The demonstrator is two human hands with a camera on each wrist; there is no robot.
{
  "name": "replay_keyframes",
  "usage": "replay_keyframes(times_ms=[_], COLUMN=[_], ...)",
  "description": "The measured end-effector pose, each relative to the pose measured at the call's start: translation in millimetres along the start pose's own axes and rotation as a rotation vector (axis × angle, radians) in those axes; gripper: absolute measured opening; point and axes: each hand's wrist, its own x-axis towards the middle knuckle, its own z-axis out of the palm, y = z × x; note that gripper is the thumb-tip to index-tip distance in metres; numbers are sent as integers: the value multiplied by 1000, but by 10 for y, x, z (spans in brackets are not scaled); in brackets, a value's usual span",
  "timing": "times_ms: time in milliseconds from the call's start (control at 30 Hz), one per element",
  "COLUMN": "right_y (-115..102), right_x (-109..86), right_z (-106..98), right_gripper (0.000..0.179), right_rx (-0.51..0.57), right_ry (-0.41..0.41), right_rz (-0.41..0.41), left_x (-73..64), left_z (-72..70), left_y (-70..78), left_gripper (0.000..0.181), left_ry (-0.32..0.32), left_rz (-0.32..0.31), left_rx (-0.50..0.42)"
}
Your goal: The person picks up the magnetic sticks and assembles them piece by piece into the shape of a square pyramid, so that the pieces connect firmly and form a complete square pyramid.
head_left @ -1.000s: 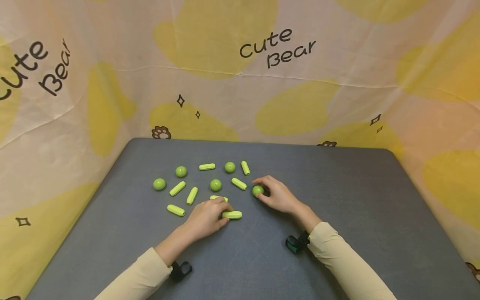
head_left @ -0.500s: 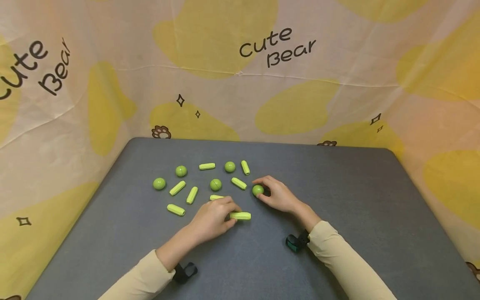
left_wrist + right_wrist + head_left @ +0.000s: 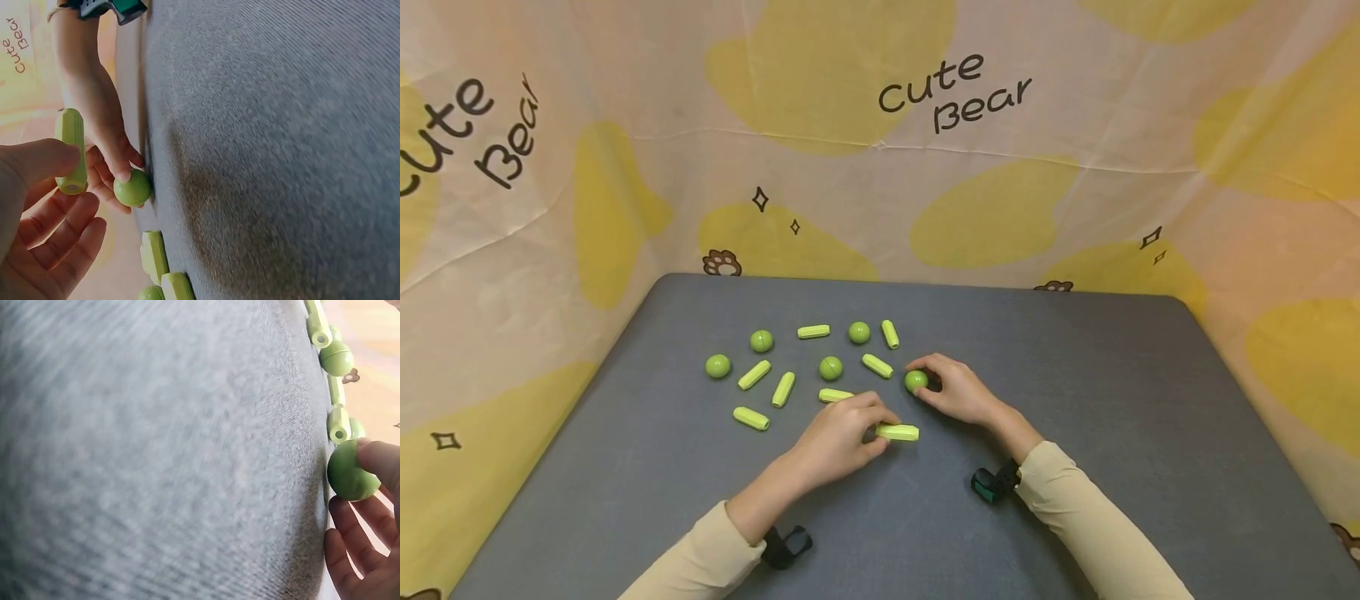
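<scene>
Between thumb and fingers, my left hand [image 3: 842, 437] pinches one end of a light-green ribbed stick [image 3: 898, 432]; the left wrist view shows this stick [image 3: 73, 150] lifted off the table, a small hole in its end. My right hand [image 3: 958, 390] grips a green ball [image 3: 916, 382] that sits on the table, right of the left hand and a little farther back. In the right wrist view the thumb lies over this ball [image 3: 350, 472], fingers beneath. Another stick [image 3: 833, 396] lies just behind my left hand, partly hidden by it.
Several like sticks, such as one at the left [image 3: 751, 418], and several green balls, one with a seam [image 3: 831, 368], lie scattered on the grey table [image 3: 1075, 400]. A printed cloth [image 3: 820, 100] hangs behind and at the sides.
My left hand has moved to the right with the stick in it, toward the right hand, uncovering more of the stick behind. The right hand and its ball have stayed in place.
</scene>
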Motion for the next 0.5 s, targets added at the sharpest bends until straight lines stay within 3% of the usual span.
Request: replay_keyframes(times_ms=[500], right_y=[-2], right_x=[-140], right_z=[-129], right_gripper=[32], right_rx=[41], right_ry=[60], right_rz=[71], left_x=[76], left_z=[74], left_y=[15], left_gripper=[20], left_ry=[1], left_rz=[3], left_rx=[-50])
